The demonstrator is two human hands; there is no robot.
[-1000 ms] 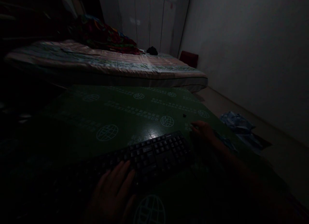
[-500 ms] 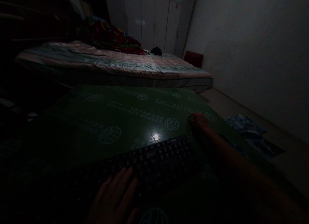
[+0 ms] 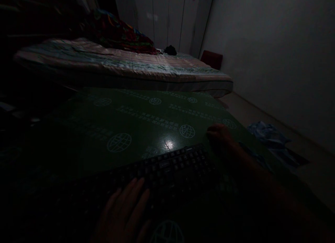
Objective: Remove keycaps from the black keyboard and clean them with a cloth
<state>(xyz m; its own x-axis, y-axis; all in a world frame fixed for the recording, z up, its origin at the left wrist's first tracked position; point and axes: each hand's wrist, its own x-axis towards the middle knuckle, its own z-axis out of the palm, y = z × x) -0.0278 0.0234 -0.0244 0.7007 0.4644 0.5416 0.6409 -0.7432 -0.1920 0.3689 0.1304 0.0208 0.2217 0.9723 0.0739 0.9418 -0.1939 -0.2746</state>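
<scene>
A black keyboard (image 3: 180, 171) lies slantwise on the green board tabletop (image 3: 146, 120); its left part fades into the dark. My left hand (image 3: 125, 210) rests over the lower edge of the keys, its fingers stretched forward and slightly apart, holding nothing. Beyond the keyboard's far right corner is my right hand (image 3: 218, 133), low over the board, with its fingers curled in and pressed together. Whatever may be in those fingers is too dark to make out.
Behind the board stands a bed with a striped mattress (image 3: 157, 66), a red patterned blanket (image 3: 117, 33) and a small black item (image 3: 170, 50) on it. Bluish cloth (image 3: 269, 133) lies on the floor at the right. A pale wall (image 3: 274, 54) rises beyond.
My right hand has shifted slightly downward beside the keyboard, its fingers curled more tightly. The left hand stays in place on the keys. The view has tilted a little.
</scene>
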